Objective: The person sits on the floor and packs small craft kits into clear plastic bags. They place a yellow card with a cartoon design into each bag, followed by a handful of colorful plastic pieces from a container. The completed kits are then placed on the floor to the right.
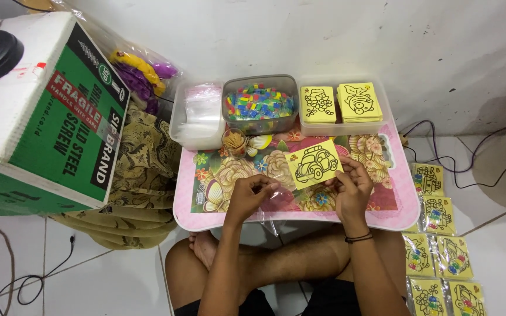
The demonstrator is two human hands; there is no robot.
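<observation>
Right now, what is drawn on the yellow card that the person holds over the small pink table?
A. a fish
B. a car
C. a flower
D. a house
B. The yellow card, held by the right hand above the pink table, carries the black outline of a rounded car with two wheels; the left hand pinches a clear plastic sleeve beside it.
</observation>
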